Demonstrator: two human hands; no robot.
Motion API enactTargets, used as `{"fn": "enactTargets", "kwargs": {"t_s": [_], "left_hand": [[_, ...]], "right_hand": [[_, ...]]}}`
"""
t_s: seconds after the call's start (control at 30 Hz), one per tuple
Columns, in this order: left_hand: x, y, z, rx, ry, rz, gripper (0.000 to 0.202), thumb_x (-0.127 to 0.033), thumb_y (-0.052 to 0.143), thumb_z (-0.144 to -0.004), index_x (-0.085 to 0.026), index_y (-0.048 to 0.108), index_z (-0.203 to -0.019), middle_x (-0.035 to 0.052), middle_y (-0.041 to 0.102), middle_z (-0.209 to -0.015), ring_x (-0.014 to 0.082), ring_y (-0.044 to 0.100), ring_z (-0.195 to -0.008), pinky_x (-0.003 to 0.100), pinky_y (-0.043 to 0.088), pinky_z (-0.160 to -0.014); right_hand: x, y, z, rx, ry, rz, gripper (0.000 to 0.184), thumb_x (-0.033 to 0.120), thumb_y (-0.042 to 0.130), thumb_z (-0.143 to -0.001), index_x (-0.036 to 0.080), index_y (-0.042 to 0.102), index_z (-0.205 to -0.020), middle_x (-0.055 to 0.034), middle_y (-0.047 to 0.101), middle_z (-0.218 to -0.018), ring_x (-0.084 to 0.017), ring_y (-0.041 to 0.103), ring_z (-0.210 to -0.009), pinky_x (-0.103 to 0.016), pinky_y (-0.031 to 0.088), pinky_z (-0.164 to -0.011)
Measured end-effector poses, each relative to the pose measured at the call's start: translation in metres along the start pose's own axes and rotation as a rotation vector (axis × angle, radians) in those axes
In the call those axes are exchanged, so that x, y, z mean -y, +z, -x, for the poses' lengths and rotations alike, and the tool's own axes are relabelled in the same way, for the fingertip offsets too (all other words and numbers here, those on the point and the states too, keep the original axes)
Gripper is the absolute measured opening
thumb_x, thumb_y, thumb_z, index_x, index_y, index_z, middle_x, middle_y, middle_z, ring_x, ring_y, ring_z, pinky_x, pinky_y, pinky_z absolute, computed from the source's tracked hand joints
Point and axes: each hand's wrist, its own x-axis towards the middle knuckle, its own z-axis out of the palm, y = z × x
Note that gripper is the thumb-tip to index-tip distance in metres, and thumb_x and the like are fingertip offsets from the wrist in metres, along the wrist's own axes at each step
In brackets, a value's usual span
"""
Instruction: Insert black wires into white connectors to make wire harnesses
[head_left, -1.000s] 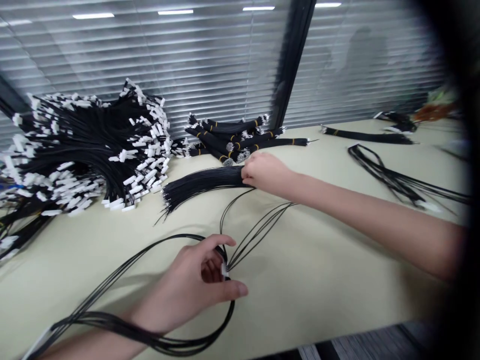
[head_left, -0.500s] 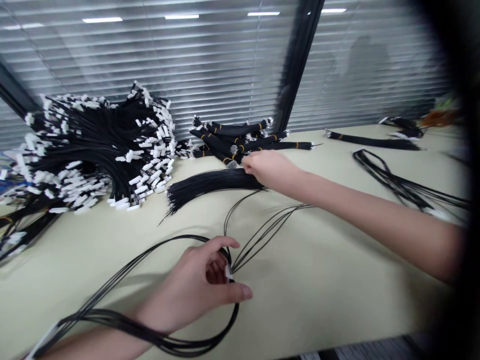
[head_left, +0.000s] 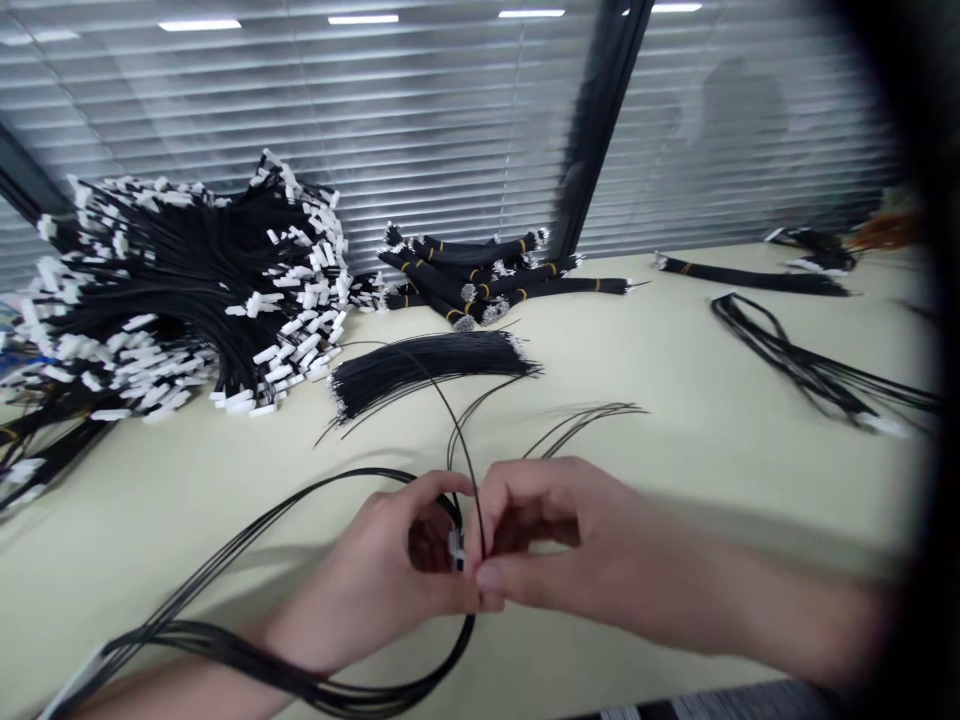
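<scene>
A single black wire (head_left: 454, 419) is pinched between thumb and fingers of the right hand (head_left: 585, 530), its end hidden at the fingertips; the rest arcs up and away, passing over the loose bundle (head_left: 431, 362). The left hand (head_left: 367, 570) has its fingers curled around a white plug (head_left: 454, 543), just beside the right fingertips; the two hands appear to touch at the thumb. From the plug a looped cable (head_left: 247, 655) bends down and across the left forearm; several thin wire ends reach up beyond the hands.

All this lies on or above a pale desk (head_left: 720, 480), which runs back to a window with grey blinds (head_left: 420, 120); two dark posts (head_left: 604, 130) divide it, and strips of light show across the top.

Counted out: one wire in the right hand, one plug in the left; one loose bundle ahead; one big pile of cables (head_left: 202, 250) with white ends at the left, too many to number; one heap of tied bundles (head_left: 465, 280), overlapping too much to count; at the right, one separate tied bundle (head_left: 750, 276) and, nearer, one folded cable (head_left: 784, 350).
</scene>
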Motion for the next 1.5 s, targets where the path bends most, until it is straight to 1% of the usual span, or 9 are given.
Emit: {"fn": "enactTargets", "kwargs": {"t_s": [0.1,0.2,0.33,0.6,0.8,0.97,1.13,1.37,1.5], "left_hand": [[0.000,-0.001,0.001,0.011,-0.013,-0.009,0.062,-0.034,0.081,-0.061,-0.024,0.051,-0.114,-0.0026,0.061,-0.078,0.0145,0.055,-0.067,0.025,0.044,-0.059],[0.001,-0.002,0.002,0.027,-0.033,-0.026,0.067,-0.037,0.081,-0.060,-0.026,0.049,-0.117,-0.0029,0.059,-0.077,0.0148,0.055,-0.067,0.025,0.043,-0.057],[0.004,-0.002,0.003,0.033,-0.027,-0.036,0.064,-0.038,0.079,-0.063,-0.027,0.048,-0.118,-0.0051,0.056,-0.073,0.0124,0.051,-0.063,0.023,0.040,-0.054],[0.007,-0.002,0.002,0.024,-0.016,-0.052,0.060,-0.043,0.078,-0.065,-0.027,0.048,-0.115,-0.0053,0.054,-0.072,0.0124,0.050,-0.063,0.023,0.039,-0.054],[0.005,-0.003,0.002,0.036,-0.026,-0.043,0.057,-0.039,0.077,-0.066,-0.027,0.049,-0.114,-0.0067,0.052,-0.067,0.0117,0.048,-0.061,0.023,0.039,-0.054],[0.002,-0.002,0.001,0.039,-0.020,0.008,0.059,-0.036,0.077,-0.067,-0.026,0.047,-0.117,-0.0060,0.053,-0.069,0.0115,0.048,-0.062,0.023,0.038,-0.054],[0.001,-0.002,0.001,0.032,-0.023,0.016,0.058,-0.036,0.077,-0.067,-0.025,0.049,-0.116,-0.0068,0.051,-0.066,0.0108,0.047,-0.060,0.023,0.037,-0.053],[0.002,-0.002,0.002,0.030,-0.021,0.027,0.056,-0.036,0.077,-0.067,-0.026,0.049,-0.115,-0.0062,0.051,-0.068,0.0111,0.047,-0.061,0.023,0.037,-0.054],[0.002,-0.003,0.001,0.031,-0.013,0.010,0.056,-0.035,0.077,-0.068,-0.025,0.049,-0.116,-0.0060,0.052,-0.067,0.0113,0.047,-0.061,0.023,0.037,-0.054]], "right_hand": [[-0.015,0.009,0.001,-0.164,-0.142,0.141,0.007,0.013,0.066,-0.074,0.017,0.062,-0.071,0.0020,0.058,-0.075,-0.010,0.053,-0.068,-0.022,0.044,-0.063],[-0.023,0.007,-0.003,-0.196,-0.155,0.125,0.006,0.016,0.067,-0.075,0.018,0.062,-0.071,0.0027,0.058,-0.072,-0.009,0.052,-0.066,-0.022,0.043,-0.062],[-0.028,0.001,-0.006,-0.184,-0.141,0.149,0.004,0.018,0.064,-0.079,0.019,0.061,-0.076,0.0032,0.062,-0.075,-0.010,0.054,-0.071,-0.022,0.043,-0.066],[-0.030,-0.003,-0.003,-0.206,-0.176,0.356,0.003,0.020,0.062,-0.081,0.022,0.063,-0.079,0.0060,0.064,-0.075,-0.009,0.056,-0.071,-0.020,0.044,-0.068],[-0.031,0.000,-0.004,-0.198,-0.241,0.324,0.005,0.016,0.066,-0.078,0.020,0.066,-0.078,0.0038,0.065,-0.079,-0.009,0.059,-0.076,-0.019,0.046,-0.070],[-0.032,0.002,-0.005,-0.193,-0.299,0.263,0.010,0.010,0.066,-0.077,0.019,0.067,-0.076,0.0020,0.062,-0.084,-0.010,0.059,-0.082,-0.020,0.047,-0.074],[-0.033,0.001,-0.006,-0.200,-0.291,0.287,0.009,0.012,0.065,-0.080,0.020,0.067,-0.077,0.0017,0.061,-0.085,-0.012,0.059,-0.084,-0.023,0.046,-0.075],[-0.038,0.000,-0.006,-0.218,-0.387,0.338,0.008,0.012,0.063,-0.082,0.020,0.066,-0.078,0.0011,0.060,-0.085,-0.011,0.058,-0.084,-0.023,0.046,-0.076],[-0.037,0.001,-0.005,-0.232,-0.392,0.386,0.005,0.016,0.065,-0.081,0.018,0.064,-0.077,0.0000,0.060,-0.084,-0.012,0.057,-0.084,-0.024,0.046,-0.076]]}}
